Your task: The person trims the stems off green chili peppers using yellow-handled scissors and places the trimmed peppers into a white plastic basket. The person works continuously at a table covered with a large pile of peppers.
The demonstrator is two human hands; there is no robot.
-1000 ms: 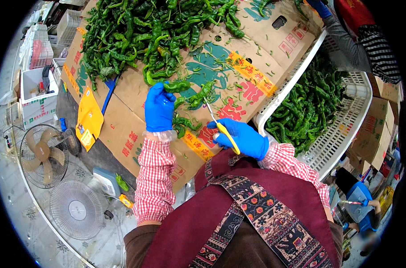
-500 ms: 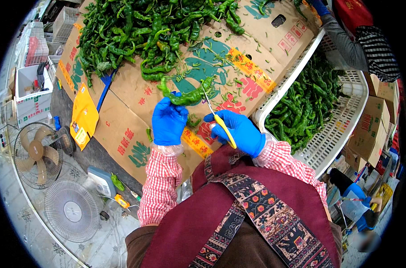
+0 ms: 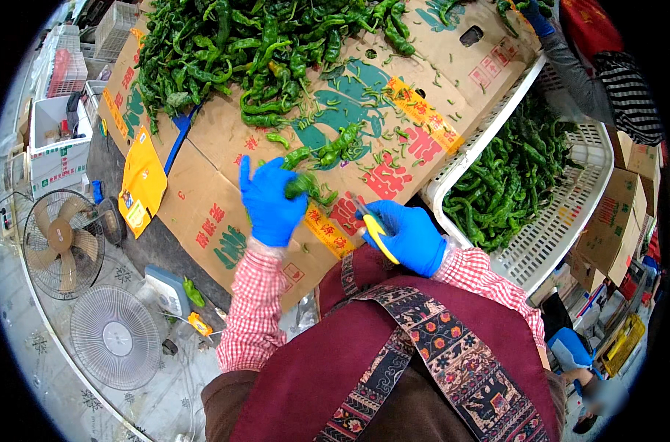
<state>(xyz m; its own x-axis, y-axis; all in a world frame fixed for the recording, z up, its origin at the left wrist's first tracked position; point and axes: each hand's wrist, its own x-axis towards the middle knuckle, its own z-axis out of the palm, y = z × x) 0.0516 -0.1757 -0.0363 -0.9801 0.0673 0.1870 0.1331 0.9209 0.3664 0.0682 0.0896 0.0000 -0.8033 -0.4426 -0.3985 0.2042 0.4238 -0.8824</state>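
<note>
flattened cardboard [image 3: 224,140] under you; your left hand [image 3: 270,199] clamps a green pepper [image 3: 305,184], your right hand [image 3: 409,236] grips yellow scissors [image 3: 375,230].

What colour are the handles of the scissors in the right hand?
Yellow: the scissors in the blue-gloved right hand have yellow handles, seen in the head view.

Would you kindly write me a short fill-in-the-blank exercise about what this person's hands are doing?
1. Both hands wear ____ gloves.
2. The left hand grips a green ____.
3. The right hand holds scissors with ____ handles.
4. The white basket holds green ____.

Missing words: blue; pepper; yellow; peppers
</note>
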